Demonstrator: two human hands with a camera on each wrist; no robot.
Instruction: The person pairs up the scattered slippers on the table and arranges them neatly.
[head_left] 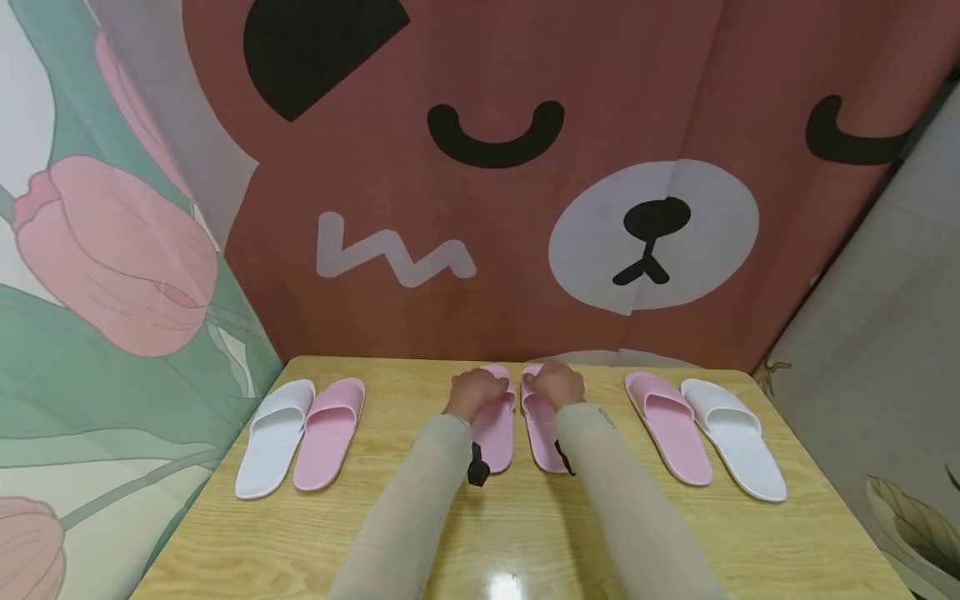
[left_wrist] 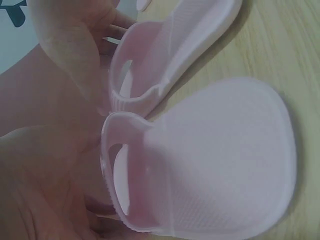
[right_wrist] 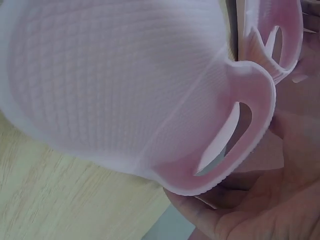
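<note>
Two pink slippers lie side by side near the table's back edge, toes pointing away. My left hand (head_left: 476, 392) grips the upper of the left pink slipper (head_left: 495, 437) from its outer side. On the right pink slipper (head_left: 540, 429), my right hand (head_left: 557, 385) holds the upper the same way. A narrow gap separates the two soles. The left wrist view shows the textured sole of the left slipper (left_wrist: 235, 155) and its open-toed strap. Fingers (right_wrist: 200, 212) curl around the strap's side in the right wrist view. The hands partly hide both toe ends from above.
On the wooden table (head_left: 405, 383), a white slipper (head_left: 270, 450) and a pink slipper (head_left: 326, 450) lie at the left. Another pink slipper (head_left: 678, 437) and white slipper (head_left: 746, 454) lie at the right. A bear-printed curtain (head_left: 390, 325) hangs behind the table.
</note>
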